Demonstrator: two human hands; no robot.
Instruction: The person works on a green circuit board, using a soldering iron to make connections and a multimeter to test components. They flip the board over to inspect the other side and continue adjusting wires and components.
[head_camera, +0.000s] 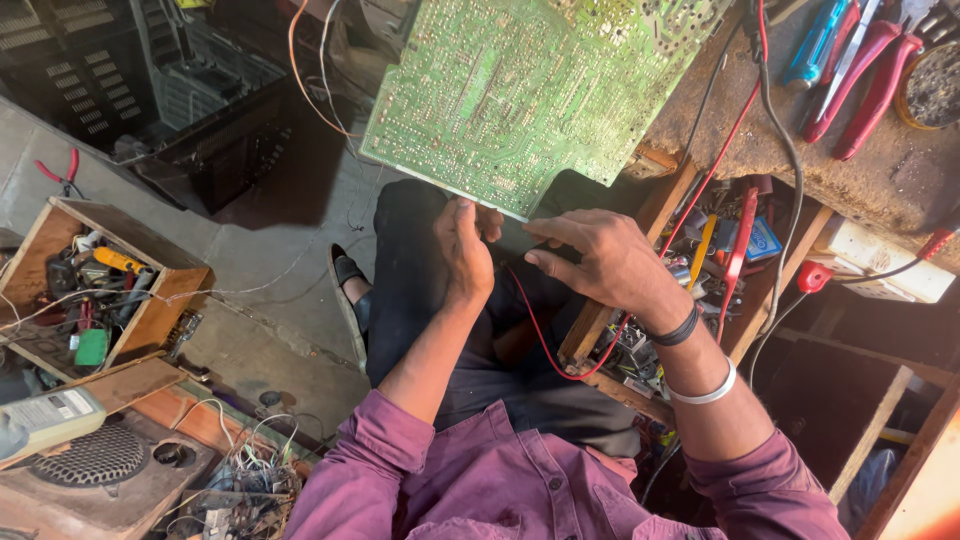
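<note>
Circuit board (520, 90) tilted solder-side up for reach; left hand (462, 250) pinched at its edge, right hand (600, 262) pinching red wire (540, 335) (fingers together).

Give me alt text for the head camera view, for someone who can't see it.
Seen from above, a seated person's left hand and right hand meet at the lower edge of a large green circuit board, with a thin red wire trailing below. A cluttered workbench holds red-handled pliers.
</note>
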